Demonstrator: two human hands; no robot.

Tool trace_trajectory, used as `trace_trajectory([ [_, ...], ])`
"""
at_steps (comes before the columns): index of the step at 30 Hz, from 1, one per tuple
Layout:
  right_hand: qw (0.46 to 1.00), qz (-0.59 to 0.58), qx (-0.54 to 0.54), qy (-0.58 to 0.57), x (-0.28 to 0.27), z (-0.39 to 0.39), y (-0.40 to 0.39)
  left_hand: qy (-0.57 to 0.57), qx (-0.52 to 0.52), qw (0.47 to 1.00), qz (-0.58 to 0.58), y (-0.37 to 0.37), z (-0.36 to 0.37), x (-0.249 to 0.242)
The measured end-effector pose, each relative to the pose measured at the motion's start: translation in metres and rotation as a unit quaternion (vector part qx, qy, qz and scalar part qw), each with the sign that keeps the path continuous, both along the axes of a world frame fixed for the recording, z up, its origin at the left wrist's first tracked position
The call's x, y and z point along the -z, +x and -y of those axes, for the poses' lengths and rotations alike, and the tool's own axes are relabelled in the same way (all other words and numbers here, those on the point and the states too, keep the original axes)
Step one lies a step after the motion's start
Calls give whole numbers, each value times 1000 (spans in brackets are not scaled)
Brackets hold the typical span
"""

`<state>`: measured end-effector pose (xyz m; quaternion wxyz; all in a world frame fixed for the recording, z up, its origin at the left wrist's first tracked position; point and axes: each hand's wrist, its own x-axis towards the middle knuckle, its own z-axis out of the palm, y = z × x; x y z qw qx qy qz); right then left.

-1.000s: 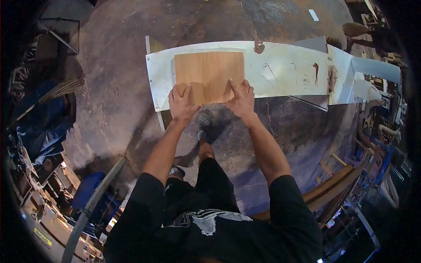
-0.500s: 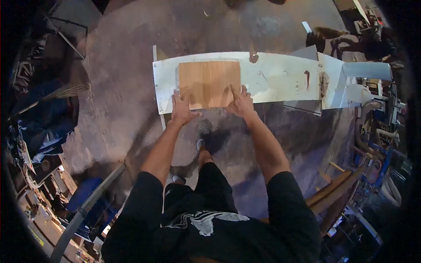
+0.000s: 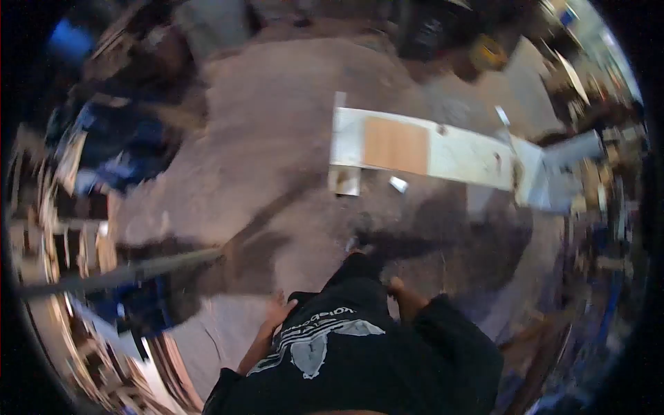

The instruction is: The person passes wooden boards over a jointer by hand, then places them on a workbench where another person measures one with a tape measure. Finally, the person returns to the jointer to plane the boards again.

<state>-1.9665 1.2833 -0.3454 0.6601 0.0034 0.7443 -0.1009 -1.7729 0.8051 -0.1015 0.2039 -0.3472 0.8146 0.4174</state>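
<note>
A light wooden panel lies on a long white board, near the board's left end. Neither hand touches the panel. Low in the view, my left hand is beside the dark shirt with its fingers partly spread and nothing seen in it. At the right side of the body, my right hand is small and blurred, and its fingers cannot be made out.
A small white piece lies on the floor below the board. A long beam reaches in from the left. Blue sheeting is at the upper left, and clutter lines the right side.
Both hands have left the panel and drawn back to the body. The view has shifted, so the board and panel appear farther right and smaller. The panel still lies on the board.
</note>
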Motion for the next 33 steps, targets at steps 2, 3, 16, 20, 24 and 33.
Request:
trace_trajectory([
  [2,992,-67,-100,-24,-11,49,2,-24,-107,993,43,90,10,-28],
  [3,978,-121,-164,-41,-4,-2,17,-18,-173,983,52,129,20,-16],
  [16,863,-257,-280,-334,-81,522,-7,212,-730,558,-332,323,74,-86],
  [20,786,-205,-356,-462,-223,634,160,180,-778,498,-339,402,112,-66],
  [24,717,-103,-449,-523,-250,737,302,134,-822,427,-352,499,136,-64],
  [33,623,111,-494,-596,-400,902,686,60,-924,90,-368,732,110,-43],
])
